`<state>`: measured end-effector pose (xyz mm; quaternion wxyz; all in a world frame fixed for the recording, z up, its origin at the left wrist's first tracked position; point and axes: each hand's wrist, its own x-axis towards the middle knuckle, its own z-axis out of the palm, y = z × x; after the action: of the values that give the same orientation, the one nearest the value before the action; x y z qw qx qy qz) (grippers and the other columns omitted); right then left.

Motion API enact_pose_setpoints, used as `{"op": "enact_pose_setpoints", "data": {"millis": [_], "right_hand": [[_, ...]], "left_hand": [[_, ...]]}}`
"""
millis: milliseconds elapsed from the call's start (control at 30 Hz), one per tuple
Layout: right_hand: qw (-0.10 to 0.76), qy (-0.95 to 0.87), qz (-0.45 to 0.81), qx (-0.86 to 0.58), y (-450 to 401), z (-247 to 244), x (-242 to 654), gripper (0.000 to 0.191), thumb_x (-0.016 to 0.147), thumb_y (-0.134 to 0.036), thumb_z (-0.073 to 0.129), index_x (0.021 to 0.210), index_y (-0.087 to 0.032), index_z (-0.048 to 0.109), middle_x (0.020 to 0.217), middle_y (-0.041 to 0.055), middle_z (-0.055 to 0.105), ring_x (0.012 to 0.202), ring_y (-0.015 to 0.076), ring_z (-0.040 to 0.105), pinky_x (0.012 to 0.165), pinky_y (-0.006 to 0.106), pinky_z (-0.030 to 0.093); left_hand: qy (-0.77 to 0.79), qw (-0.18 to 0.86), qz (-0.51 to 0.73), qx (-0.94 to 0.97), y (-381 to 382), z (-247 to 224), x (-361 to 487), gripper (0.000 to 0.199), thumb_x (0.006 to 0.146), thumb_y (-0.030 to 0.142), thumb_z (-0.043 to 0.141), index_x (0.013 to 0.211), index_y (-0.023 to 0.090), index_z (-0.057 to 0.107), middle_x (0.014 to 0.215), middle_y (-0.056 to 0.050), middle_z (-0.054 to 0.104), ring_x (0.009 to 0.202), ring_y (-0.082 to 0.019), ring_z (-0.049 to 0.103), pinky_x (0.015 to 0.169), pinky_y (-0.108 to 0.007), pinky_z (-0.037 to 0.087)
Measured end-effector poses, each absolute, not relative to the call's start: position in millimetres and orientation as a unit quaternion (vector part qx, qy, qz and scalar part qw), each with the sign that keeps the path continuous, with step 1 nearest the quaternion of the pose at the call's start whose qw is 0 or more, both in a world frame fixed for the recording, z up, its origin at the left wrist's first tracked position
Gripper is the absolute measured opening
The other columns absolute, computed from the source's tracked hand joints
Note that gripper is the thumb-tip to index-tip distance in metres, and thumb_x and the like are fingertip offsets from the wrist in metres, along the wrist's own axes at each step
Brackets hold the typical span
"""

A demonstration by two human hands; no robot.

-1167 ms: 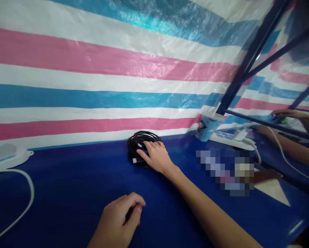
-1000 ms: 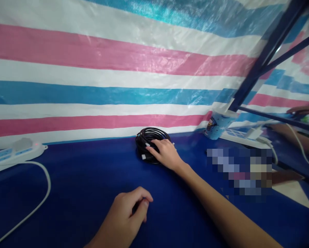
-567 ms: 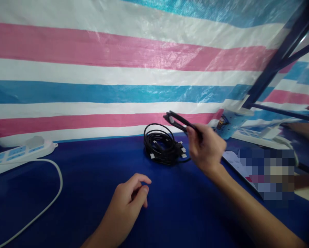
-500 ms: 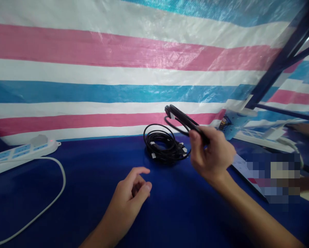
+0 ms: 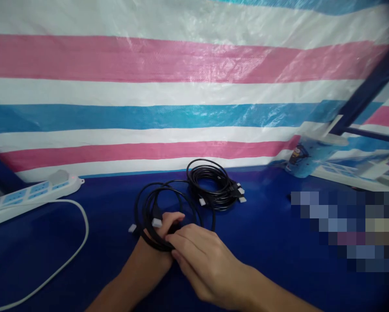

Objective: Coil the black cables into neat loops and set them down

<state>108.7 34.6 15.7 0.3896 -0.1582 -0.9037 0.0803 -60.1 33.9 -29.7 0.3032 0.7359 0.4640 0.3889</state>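
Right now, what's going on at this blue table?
A person's right hand grips the near edge of a loose loop of black cable with white-tipped plugs. The loop lies around their left hand, whose grip is partly hidden. Just behind, more coiled black cables rest on the table by the striped sheeting. A white power strip sits to the left, a blue cup to the right.

Cable coils (image 5: 215, 203) lie between the left power strip (image 5: 35, 193) and the right-hand cup (image 5: 306, 158).
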Motion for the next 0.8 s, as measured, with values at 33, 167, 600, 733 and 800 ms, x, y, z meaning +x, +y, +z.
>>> {"op": "enact_pose_setpoints", "data": {"millis": [33,167,600,733,800], "right_hand": [[0.414,-0.889,0.102,-0.165,36.1,16.2,110.3,0.025,0.089,-0.006,0.042,0.110,-0.009,0.053,0.094,0.0087,0.062,0.086,0.0158,0.056,0.077,0.026,0.049],[0.473,-0.854,0.120,-0.179,40.7,21.3,114.4,0.020,0.091,-0.010,0.037,0.106,-0.016,0.048,0.089,0.0061,0.062,0.081,0.0152,0.056,0.074,0.028,0.048],[0.246,-0.952,0.037,-0.179,50.3,12.2,115.3,0.016,0.091,-0.029,0.049,0.087,-0.014,0.056,0.076,0.0026,0.059,0.070,0.0155,0.049,0.070,0.031,0.040],[0.349,-0.914,0.089,-0.187,53.5,9.0,120.3,0.030,0.096,-0.027,0.035,0.072,-0.015,0.047,0.062,0.0010,0.051,0.059,0.0124,0.043,0.058,0.028,0.035],[0.412,-0.868,0.145,-0.237,54.1,10.2,123.2,0.024,0.095,-0.024,0.037,0.074,-0.016,0.046,0.061,-0.0009,0.050,0.054,0.0101,0.041,0.052,0.025,0.031]], "left_hand": [[0.481,0.242,0.359,0.762,31.2,-28.1,-60.4,0.035,0.083,0.021,0.049,0.116,0.025,0.058,0.116,-0.007,0.062,0.106,-0.023,0.060,0.096,-0.040,0.048],[0.548,-0.012,0.206,0.811,25.3,-24.9,-56.5,0.035,0.086,0.020,0.041,0.116,0.023,0.059,0.113,-0.008,0.063,0.086,-0.020,0.066,0.068,-0.029,0.053],[0.464,-0.186,0.230,0.835,30.7,-41.7,-66.3,0.023,0.078,0.024,0.050,0.097,0.021,0.062,0.046,0.003,0.057,0.037,-0.015,0.055,0.036,-0.023,0.032],[0.431,-0.191,0.291,0.832,17.2,-20.6,-59.8,0.017,0.082,0.021,0.047,0.068,0.022,0.056,0.051,0.004,0.059,0.049,-0.015,0.061,0.051,-0.025,0.046],[0.382,-0.188,0.344,0.837,11.1,-6.6,-55.9,0.027,0.083,0.018,0.049,0.056,0.020,0.046,0.046,0.006,0.053,0.044,-0.012,0.055,0.049,-0.024,0.043]]}}
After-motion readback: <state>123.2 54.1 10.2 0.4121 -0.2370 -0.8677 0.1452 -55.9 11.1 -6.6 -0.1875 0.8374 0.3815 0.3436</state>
